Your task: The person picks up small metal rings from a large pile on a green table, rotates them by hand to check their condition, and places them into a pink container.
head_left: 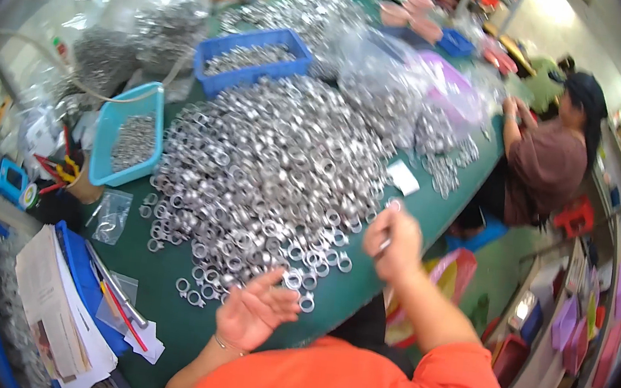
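A large heap of silvery metal rings with small tabs (276, 159) covers the middle of the green table (339, 306). At the heap's near edge is my left hand (257, 313), palm turned up and fingers apart, beside several loose rings; nothing rests in its palm. My right hand (397, 245) is closed above the table's right edge. A small silvery bit shows at its fingers and a round end pokes out at its top, but the fingers hide what the thing is.
A blue bin (253, 59) and a turquoise basket (127, 137) hold small metal parts behind and left of the heap. Clear bags of parts (383, 79) stand at the back. Papers (63, 311) and a pliers holder (84, 178) lie left. A co-worker (552, 154) sits at right.
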The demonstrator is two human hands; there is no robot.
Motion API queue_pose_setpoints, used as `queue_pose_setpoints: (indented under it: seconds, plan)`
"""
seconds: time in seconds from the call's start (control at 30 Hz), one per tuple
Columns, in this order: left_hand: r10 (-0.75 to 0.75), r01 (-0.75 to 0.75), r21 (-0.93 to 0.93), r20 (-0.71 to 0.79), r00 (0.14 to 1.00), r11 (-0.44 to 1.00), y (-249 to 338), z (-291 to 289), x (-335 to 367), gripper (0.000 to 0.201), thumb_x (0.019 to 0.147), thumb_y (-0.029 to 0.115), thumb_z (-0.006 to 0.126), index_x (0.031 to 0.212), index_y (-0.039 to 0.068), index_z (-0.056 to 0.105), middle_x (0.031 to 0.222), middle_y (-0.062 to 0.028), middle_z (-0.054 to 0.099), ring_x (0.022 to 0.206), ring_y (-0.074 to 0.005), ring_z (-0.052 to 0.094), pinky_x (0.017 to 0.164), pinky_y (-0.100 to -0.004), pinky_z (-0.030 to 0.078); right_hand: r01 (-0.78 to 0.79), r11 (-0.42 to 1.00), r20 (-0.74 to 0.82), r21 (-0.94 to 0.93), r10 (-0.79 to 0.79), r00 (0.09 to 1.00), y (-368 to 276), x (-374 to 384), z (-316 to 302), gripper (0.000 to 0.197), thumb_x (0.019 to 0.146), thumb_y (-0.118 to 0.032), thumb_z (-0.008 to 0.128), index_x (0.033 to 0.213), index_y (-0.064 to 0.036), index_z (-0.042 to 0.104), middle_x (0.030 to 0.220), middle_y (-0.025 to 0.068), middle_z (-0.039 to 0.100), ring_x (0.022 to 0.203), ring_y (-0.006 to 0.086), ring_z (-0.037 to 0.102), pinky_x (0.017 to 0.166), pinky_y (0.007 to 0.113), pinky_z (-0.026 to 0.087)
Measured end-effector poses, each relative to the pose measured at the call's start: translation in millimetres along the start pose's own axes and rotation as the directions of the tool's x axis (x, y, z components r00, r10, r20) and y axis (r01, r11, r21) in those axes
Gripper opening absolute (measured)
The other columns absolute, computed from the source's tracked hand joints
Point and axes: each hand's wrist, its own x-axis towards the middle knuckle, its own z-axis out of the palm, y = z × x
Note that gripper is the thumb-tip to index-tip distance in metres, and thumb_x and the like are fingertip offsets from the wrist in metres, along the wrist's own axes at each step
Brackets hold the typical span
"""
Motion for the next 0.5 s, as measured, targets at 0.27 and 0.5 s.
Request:
queue_pose_setpoints:
  seconds: [0.27, 0.5]
  plan:
    - [0.174, -0.159, 0.081, -0.238, 0.956, 0.984, -14, -1, 13, 0.05, 0.089, 0.041, 0.044, 0.123, 0.004, 0.044, 0.105, -0.0114, 0.055, 0.089, -0.0218, 0.051, 0.077, -0.0375, 0.041, 0.074, 0.973, -0.863, 0.22, 0.159, 0.479, 2, -37, -251, 0.035, 0.087, -0.038, 0.045, 0.06, -0.0166, 0.04, 0.047, -0.002, 0.034, 0.037, 0.0131, 0.029, 0.036, 0.028, 0.021]
    - [0.222, -0.188, 0.169, -0.21, 0.952, 0.968, -10, 5, 5, 0.045, 0.089, 0.034, 0.046, 0.121, 0.003, 0.045, 0.103, -0.0116, 0.054, 0.089, -0.0211, 0.05, 0.078, -0.0352, 0.04, -0.422, 0.898, -0.866, 0.123, 0.304, 0.396, 140, -69, -353, 0.014, 0.084, -0.023, 0.052, 0.087, -0.01, 0.055, 0.071, 0.0068, 0.057, 0.054, 0.022, 0.054, 0.042, 0.036, 0.042]
